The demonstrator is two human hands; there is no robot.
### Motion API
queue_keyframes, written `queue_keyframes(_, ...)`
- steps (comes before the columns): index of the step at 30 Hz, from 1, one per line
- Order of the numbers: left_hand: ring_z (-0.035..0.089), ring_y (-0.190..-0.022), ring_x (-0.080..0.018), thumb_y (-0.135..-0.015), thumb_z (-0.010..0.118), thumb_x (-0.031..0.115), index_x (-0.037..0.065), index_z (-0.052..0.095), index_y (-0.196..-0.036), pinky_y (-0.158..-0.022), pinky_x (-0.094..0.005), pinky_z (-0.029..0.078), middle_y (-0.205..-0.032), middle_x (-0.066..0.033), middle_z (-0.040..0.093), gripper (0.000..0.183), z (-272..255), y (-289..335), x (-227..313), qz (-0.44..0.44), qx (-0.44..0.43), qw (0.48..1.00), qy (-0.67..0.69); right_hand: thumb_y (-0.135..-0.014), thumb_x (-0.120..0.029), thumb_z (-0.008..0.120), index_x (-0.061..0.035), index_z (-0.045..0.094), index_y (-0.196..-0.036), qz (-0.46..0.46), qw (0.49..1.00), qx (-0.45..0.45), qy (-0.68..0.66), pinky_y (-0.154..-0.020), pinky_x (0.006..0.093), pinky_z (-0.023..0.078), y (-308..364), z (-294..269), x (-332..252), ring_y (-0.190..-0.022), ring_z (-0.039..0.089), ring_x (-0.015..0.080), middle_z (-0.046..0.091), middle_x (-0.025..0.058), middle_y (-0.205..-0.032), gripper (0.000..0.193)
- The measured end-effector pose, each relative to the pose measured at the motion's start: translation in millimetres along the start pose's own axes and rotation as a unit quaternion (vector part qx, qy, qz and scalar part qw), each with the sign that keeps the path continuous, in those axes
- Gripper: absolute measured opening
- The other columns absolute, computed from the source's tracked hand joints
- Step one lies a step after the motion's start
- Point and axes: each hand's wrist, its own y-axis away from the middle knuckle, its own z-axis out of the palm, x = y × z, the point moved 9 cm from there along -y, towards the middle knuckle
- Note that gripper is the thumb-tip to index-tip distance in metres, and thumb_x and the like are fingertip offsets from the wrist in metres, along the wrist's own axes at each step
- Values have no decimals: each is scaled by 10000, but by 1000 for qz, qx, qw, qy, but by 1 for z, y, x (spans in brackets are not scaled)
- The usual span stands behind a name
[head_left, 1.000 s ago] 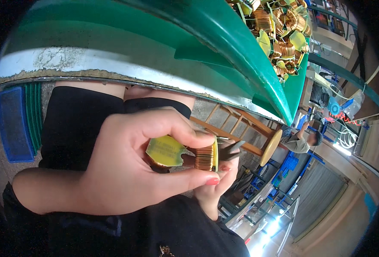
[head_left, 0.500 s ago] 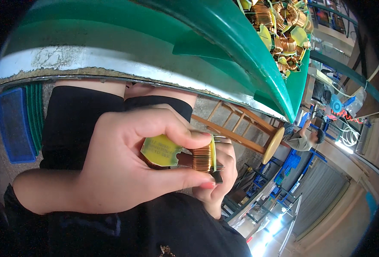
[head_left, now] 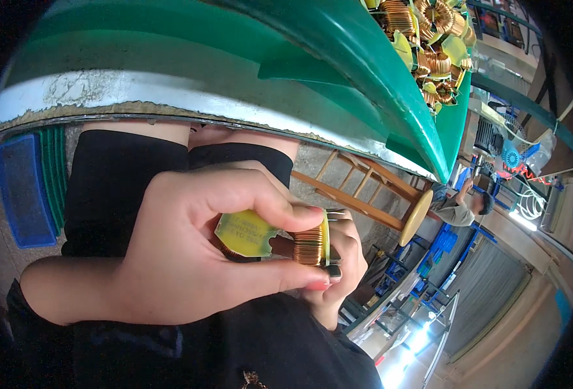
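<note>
1. The green bench (head_left: 338,58) arcs across the top, as before, with a heap of copper coils (head_left: 432,45) at its far right.
2. The left hand (head_left: 189,259) has its fingers clamped on a yellow-taped copper coil (head_left: 270,236), which has shifted slightly left.
3. The right hand (head_left: 338,259), behind, pinches the coil's right end.

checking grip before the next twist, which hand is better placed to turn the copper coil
Probably the left hand: its thumb and forefinger wrap the copper coil and yellow plate in front. The right hand sits mostly hidden behind, only propping it.
</note>
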Motion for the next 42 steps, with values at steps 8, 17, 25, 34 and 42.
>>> queue_keyframes(8,595,-736,-151,-561,808,-65,10,607,-902,-677,-228,484,-901,-113,615,403,0,-1,3,15,-2,1000,-14,-943,-414,404,18,541,-828,-2,1000,14,-22,-602,327,431,-2,-2,0,-619,468,237,509,101,-707,467)
queue_keyframes(17,606,-740,-159,-554,820,-45,14,618,-890,-670,-235,495,-893,-112,622,397,-3,1,9,34,-1,999,-40,-945,-408,403,11,533,-812,8,1000,-1,18,-566,317,423,1,-2,-4,-586,459,226,503,94,-685,459)
queue_keyframes(25,629,-774,-181,-551,828,-24,20,621,-880,-679,-244,505,-891,-108,624,391,-1,0,14,54,2,996,-76,-950,-379,400,4,532,-812,6,999,32,-33,-573,323,425,6,-3,2,-595,465,229,509,93,-692,428)
queue_keyframes(34,650,-766,-194,-564,826,-8,38,627,-832,-636,-245,519,-901,-105,634,336,1,3,27,122,25,989,-82,-948,-321,409,-15,530,-825,-28,999,42,1,-606,347,439,6,-3,1,-621,485,239,519,87,-705,352)
queue_keyframes(42,651,-750,-183,-566,825,0,41,629,-820,-623,-239,523,-902,-108,641,323,3,2,31,139,6,983,-123,-940,-332,436,-33,519,-805,-25,997,40,57,-600,344,440,4,-7,-7,-611,478,229,519,81,-699,339)
